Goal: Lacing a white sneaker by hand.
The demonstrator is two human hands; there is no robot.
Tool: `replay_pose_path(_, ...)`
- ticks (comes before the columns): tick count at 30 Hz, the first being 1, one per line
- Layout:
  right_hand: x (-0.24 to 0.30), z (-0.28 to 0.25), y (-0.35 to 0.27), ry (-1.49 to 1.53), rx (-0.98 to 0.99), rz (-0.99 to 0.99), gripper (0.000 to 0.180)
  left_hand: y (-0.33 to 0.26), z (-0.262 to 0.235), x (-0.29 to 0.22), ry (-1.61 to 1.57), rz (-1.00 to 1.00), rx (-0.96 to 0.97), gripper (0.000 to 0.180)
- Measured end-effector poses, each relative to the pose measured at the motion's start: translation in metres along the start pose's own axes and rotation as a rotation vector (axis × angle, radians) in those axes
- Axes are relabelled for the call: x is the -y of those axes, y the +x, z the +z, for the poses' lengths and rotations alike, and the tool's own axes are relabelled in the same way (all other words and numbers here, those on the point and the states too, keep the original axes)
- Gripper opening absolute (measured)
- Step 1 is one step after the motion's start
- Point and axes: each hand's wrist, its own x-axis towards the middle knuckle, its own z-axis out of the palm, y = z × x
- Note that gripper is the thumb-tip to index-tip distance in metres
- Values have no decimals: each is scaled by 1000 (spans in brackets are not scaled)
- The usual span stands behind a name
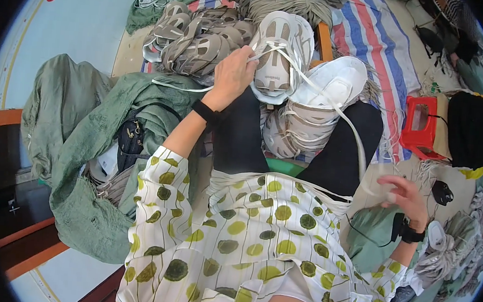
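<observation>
A beige-and-white sneaker upper (272, 77) rests upright between my knees, with a white shoelace (320, 92) threaded through its top. My left hand (235, 78) is closed at the upper's left side, pinching the lace. The lace's long end crosses to the right and curves down past my right knee. Out at the lower right, my right hand (405, 201) is slightly blurred, its fingers curled around that end. Just right of the upper, another sneaker upper (335, 82) shows its white lining, on top of several nested uppers (297, 130) between my legs.
More sneaker uppers (202, 40) are piled at the far left. Bundles of beige laces (289, 10) lie at the back on a striped sheet (374, 48). A green cloth sack (90, 196) with a black bag (130, 142) stands left. A red plastic stool (419, 125) is at right.
</observation>
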Motion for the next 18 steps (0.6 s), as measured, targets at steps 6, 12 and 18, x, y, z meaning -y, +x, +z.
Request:
replay_pose_path(6,85,53,106,-107,-140,-394,27,-7,-4,-4,-42,-41,-45,18)
replay_pose_path(12,95,66,238,-266,-37,-306,34,-1,0,-23,-72,-24,-16,18)
replay_pose_path(18,106,95,247,-161,151,66,23,-11,13,-11,-114,57,-144,16)
